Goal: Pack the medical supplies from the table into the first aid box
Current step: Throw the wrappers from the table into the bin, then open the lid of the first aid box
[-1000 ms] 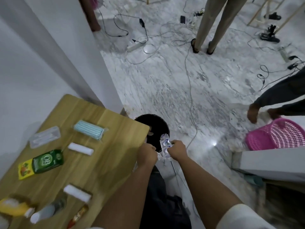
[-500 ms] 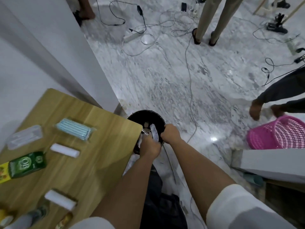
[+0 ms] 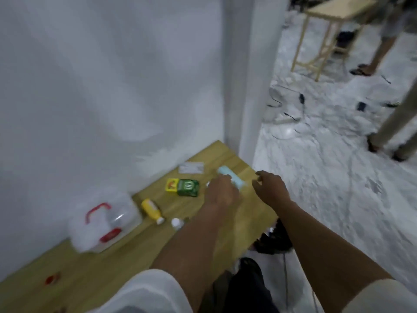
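The left hand (image 3: 222,188) reaches for the mask pack (image 3: 230,179) beyond the box (image 3: 101,224), grip unclear; right fingers (image 3: 259,177) are loosely open, empty. Next: grasp it.

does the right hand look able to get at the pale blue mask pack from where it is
Probably yes. The right hand hovers open just right of the pale blue mask pack, with nothing between them. The left hand already covers the pack's near end, so they may crowd each other.
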`<act>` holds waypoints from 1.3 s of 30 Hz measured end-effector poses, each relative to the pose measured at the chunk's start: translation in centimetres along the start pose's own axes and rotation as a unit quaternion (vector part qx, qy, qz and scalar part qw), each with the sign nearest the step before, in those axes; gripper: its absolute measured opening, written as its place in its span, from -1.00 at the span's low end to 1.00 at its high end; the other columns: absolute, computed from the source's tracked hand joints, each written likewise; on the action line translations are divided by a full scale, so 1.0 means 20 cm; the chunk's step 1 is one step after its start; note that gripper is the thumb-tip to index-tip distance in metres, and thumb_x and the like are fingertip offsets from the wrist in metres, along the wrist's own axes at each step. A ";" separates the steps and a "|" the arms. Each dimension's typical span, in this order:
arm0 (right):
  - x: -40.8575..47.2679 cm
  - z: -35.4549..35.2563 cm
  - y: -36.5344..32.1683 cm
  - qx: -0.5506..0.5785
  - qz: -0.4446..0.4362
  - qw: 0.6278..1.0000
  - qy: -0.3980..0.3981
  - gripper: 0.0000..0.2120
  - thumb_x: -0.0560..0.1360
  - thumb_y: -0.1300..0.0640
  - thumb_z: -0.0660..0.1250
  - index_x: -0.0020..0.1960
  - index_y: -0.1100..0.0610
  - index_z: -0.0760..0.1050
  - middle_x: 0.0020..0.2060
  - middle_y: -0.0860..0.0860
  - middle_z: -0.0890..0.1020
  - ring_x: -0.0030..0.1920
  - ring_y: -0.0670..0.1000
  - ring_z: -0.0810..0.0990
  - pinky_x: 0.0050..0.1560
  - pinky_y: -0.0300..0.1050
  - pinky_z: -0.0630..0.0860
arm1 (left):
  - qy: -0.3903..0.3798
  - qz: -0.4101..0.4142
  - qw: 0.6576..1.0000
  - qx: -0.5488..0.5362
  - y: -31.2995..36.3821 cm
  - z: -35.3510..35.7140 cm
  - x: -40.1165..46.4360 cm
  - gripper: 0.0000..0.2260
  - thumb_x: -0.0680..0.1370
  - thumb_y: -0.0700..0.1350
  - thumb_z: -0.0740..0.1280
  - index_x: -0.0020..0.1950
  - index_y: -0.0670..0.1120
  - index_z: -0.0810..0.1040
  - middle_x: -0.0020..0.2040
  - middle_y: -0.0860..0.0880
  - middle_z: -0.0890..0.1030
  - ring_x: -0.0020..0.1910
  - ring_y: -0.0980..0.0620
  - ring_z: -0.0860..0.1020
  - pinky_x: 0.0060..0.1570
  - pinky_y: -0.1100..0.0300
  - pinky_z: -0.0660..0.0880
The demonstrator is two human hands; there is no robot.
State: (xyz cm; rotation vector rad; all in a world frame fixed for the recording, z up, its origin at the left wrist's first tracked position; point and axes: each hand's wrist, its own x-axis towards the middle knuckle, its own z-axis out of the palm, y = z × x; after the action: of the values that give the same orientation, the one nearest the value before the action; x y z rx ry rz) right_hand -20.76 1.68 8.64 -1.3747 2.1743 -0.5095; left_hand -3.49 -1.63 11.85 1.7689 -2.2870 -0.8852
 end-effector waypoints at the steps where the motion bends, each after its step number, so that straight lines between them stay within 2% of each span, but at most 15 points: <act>1: 0.00 0.02 -0.14 -0.003 -0.026 1.000 -0.001 -0.58 0.56 0.00 0.33 0.38 0.12 0.53 0.17 0.07 0.69 0.19 0.14 0.63 0.16 -0.04 0.51 | 0.021 -0.016 1.000 -0.001 -0.09 -0.11 -0.03 -0.61 0.56 -0.01 0.36 0.35 -0.14 0.59 0.29 -0.16 0.62 0.27 -0.18 0.59 0.20 0.01 0.50; 5: -0.02 0.18 -0.70 -0.007 -0.132 0.991 -0.024 -0.60 0.55 0.02 0.35 0.35 0.13 0.57 0.15 0.07 0.71 0.22 0.15 0.62 0.24 -0.04 0.48 | 0.118 -0.111 0.987 -0.018 -0.50 -0.52 -0.19 -0.55 0.57 0.02 0.35 0.44 -0.08 0.53 0.40 -0.13 0.54 0.38 -0.15 0.51 0.29 0.06 0.43; 8: -0.09 0.40 -1.07 0.025 -0.179 0.981 -0.071 -0.62 0.52 0.02 0.39 0.30 0.15 0.61 0.16 0.09 0.70 0.22 0.14 0.63 0.26 -0.05 0.49 | 0.185 -0.164 0.969 -0.026 -0.86 -0.72 -0.36 -0.54 0.61 0.03 0.31 0.50 -0.07 0.48 0.45 -0.12 0.49 0.43 -0.14 0.46 0.36 0.07 0.37; 12: -0.24 0.80 -1.39 0.043 -0.208 0.963 -0.165 -0.54 0.53 0.01 0.40 0.37 0.19 0.54 0.23 0.15 0.65 0.29 0.15 0.59 0.32 -0.06 0.45 | 0.257 -0.249 0.932 -0.054 -1.33 -0.74 -0.61 -0.51 0.62 0.06 0.31 0.52 -0.09 0.46 0.47 -0.14 0.48 0.43 -0.17 0.45 0.37 -0.02 0.40; 14: -0.29 1.02 -1.46 0.062 -0.212 0.955 -0.196 -0.45 0.56 -0.03 0.37 0.47 0.21 0.43 0.36 0.17 0.56 0.38 0.15 0.51 0.38 -0.06 0.40 | 0.291 -0.289 0.909 -0.074 -1.57 -0.66 -0.69 -0.44 0.62 0.14 0.30 0.55 -0.10 0.42 0.50 -0.16 0.45 0.45 -0.21 0.43 0.37 -0.11 0.43; 17: -0.32 1.32 -1.48 0.087 -0.214 0.954 -0.192 -0.32 0.58 -0.08 0.33 0.57 0.25 0.25 0.50 0.21 0.38 0.49 0.19 0.37 0.45 -0.01 0.31 | 0.344 -0.318 0.867 -0.169 -1.83 -0.50 -0.72 -0.25 0.56 0.35 0.25 0.61 -0.09 0.31 0.56 -0.17 0.40 0.48 -0.24 0.41 0.41 -0.17 0.40; 19: -0.33 1.45 -1.46 0.091 -0.227 0.955 -0.166 -0.30 0.59 -0.08 0.33 0.58 0.24 0.20 0.50 0.25 0.34 0.49 0.21 0.34 0.43 -0.04 0.30 | 0.366 -0.315 0.839 -0.250 -1.94 -0.41 -0.70 -0.23 0.58 0.31 0.29 0.65 -0.08 0.23 0.61 -0.15 0.32 0.55 -0.22 0.34 0.48 -0.11 0.30; 22: -0.35 1.55 -1.40 0.090 -0.258 0.954 -0.120 -0.31 0.59 -0.09 0.33 0.57 0.23 0.22 0.48 0.26 0.36 0.46 0.22 0.38 0.39 -0.06 0.34 | 0.408 -0.270 0.832 -0.262 -2.02 -0.26 -0.68 -0.26 0.59 0.25 0.34 0.67 -0.04 0.21 0.62 -0.11 0.32 0.55 -0.18 0.33 0.47 -0.05 0.28; 25: -0.39 1.53 -1.35 0.057 -0.292 0.949 -0.103 -0.35 0.59 -0.10 0.31 0.51 0.30 0.30 0.45 0.23 0.43 0.46 0.20 0.38 0.33 -0.06 0.37 | 0.444 -0.243 0.829 -0.239 -2.05 -0.17 -0.71 -0.28 0.58 0.27 0.33 0.65 -0.02 0.25 0.60 -0.10 0.35 0.54 -0.18 0.34 0.46 -0.05 0.30; 28: -0.48 1.49 -1.27 0.055 -0.291 0.949 -0.111 -0.45 0.57 -0.08 0.34 0.38 0.29 0.43 0.28 0.18 0.57 0.31 0.19 0.53 0.01 -0.14 0.40 | 0.443 -0.239 0.833 -0.230 -2.02 -0.11 -0.81 -0.29 0.58 0.27 0.33 0.64 -0.02 0.26 0.62 -0.10 0.31 0.56 -0.19 0.32 0.45 -0.11 0.31; 30: -0.56 1.46 -1.19 0.046 -0.302 0.946 -0.110 -0.51 0.57 -0.08 0.34 0.30 0.29 0.47 0.21 0.18 0.60 0.24 0.20 0.56 -0.04 -0.13 0.39 | 0.443 -0.234 0.833 -0.234 -1.97 -0.05 -0.91 -0.28 0.57 0.29 0.33 0.64 0.00 0.27 0.62 -0.08 0.30 0.56 -0.18 0.31 0.45 -0.13 0.32; 33: -0.69 1.42 -1.05 0.031 -0.328 0.939 -0.098 -0.48 0.59 -0.09 0.29 0.38 0.27 0.41 0.30 0.18 0.56 0.31 0.20 0.51 0.08 -0.04 0.44 | 0.442 -0.218 0.838 -0.236 -1.90 0.05 -1.05 -0.25 0.54 0.32 0.35 0.63 0.01 0.29 0.62 -0.05 0.32 0.55 -0.16 0.33 0.44 -0.14 0.35; 36: -0.77 1.38 -0.90 0.040 -0.357 0.930 -0.082 -0.39 0.61 -0.10 0.26 0.55 0.15 0.21 0.38 0.19 0.51 0.37 0.22 0.47 0.22 0.05 0.45 | 0.454 -0.194 0.835 -0.243 -1.82 0.13 -1.17 -0.22 0.50 0.37 0.37 0.61 0.03 0.32 0.58 -0.08 0.37 0.50 -0.16 0.40 0.38 -0.13 0.42; 38: -0.81 1.40 -0.79 0.024 -0.446 0.895 0.007 -0.43 0.60 -0.11 0.24 0.54 0.07 0.27 0.42 0.17 0.45 0.41 0.22 0.43 0.29 0.13 0.47 | 0.452 -0.141 0.847 -0.243 -1.76 0.21 -1.26 -0.19 0.44 0.36 0.44 0.60 0.05 0.32 0.55 -0.05 0.42 0.45 -0.10 0.45 0.32 -0.07 0.45; 39: -0.82 1.42 -0.74 0.018 -0.513 0.856 0.059 -0.47 0.59 -0.11 0.25 0.51 0.04 0.34 0.44 0.16 0.43 0.42 0.20 0.41 0.31 0.19 0.46 | 0.439 -0.103 0.857 -0.251 -1.74 0.24 -1.30 -0.18 0.38 0.31 0.52 0.57 0.11 0.33 0.49 0.02 0.48 0.39 -0.01 0.50 0.28 -0.02 0.48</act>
State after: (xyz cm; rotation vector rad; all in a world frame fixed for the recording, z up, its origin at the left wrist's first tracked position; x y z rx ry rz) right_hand 12.63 9.26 -2.08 -2.4714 1.3073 -1.0052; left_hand 31.96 18.81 -3.32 1.6737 -1.1797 -0.4585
